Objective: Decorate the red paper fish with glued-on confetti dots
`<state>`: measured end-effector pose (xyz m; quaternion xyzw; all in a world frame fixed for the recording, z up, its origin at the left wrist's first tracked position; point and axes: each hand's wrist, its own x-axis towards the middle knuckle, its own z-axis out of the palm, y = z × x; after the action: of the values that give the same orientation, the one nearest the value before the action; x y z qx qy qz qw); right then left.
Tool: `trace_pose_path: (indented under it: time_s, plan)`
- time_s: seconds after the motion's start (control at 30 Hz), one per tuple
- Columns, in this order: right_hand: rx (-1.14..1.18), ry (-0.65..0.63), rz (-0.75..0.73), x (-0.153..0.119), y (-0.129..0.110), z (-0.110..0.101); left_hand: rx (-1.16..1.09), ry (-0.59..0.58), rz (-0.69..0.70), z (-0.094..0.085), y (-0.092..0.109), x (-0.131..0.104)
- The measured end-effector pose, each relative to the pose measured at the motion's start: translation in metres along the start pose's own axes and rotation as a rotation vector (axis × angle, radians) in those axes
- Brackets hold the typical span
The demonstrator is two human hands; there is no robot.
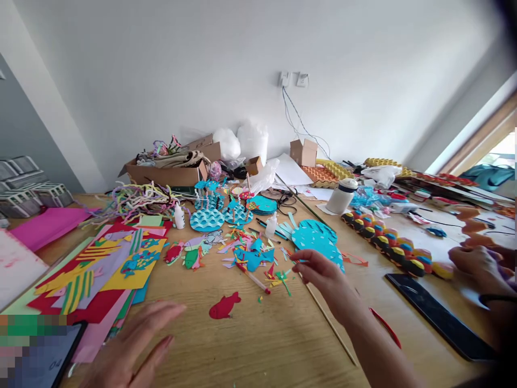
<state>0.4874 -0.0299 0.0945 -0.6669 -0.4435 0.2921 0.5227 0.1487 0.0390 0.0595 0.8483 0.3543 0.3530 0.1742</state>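
A red paper fish [225,306] lies flat on the wooden table between my hands. My left hand [135,342] hovers at the lower left, fingers apart and empty, beside the stacked coloured paper. My right hand [319,272] is raised near the blue scalloped paper [317,240], its thumb and fingers bent towards each other; whatever may be between the fingertips is too small to make out. Under it a thin wooden stick [329,320] runs towards the front edge. A red-tipped pen [254,279] rests among paper scraps, with a blue paper fish [255,256] behind it.
Coloured sheets [100,296] and a phone [67,355] lie at the left. White glue bottles [179,216] and blue round models [207,220] stand behind. At the right are a black phone [438,315], painted egg-carton strips [388,242] and another person's hands [476,264].
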Motion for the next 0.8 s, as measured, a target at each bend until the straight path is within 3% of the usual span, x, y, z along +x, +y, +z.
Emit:
trace_pose_path:
  time_s: [0.07, 0.17, 0.23, 0.4, 0.6, 0.8]
  plan:
    - [-0.021, -0.090, -0.005, 0.018, 0.001, -0.002, 0.137, -0.062, 0.076, 0.006, 0.003, 0.006]
    - [-0.156, -0.215, -0.044, 0.031, 0.004, -0.001, 0.181, -0.219, 0.080, 0.022, 0.009, 0.013]
    - [-0.315, -0.282, -0.107, 0.032, 0.007, 0.002, 0.199, -0.301, 0.063, 0.035, 0.013, 0.017]
    - [-0.698, -0.381, -0.202, 0.018, 0.013, 0.014, 0.288, -0.646, -0.062, 0.058, 0.024, 0.028]
    - [-0.950, -0.514, -0.208, 0.007, 0.024, 0.031, 0.284, -0.701, -0.050, 0.082, 0.022, 0.033]
    - [-1.120, -0.503, -0.162, 0.011, 0.030, 0.047, 0.301, -0.656, -0.067, 0.095, 0.015, 0.036]
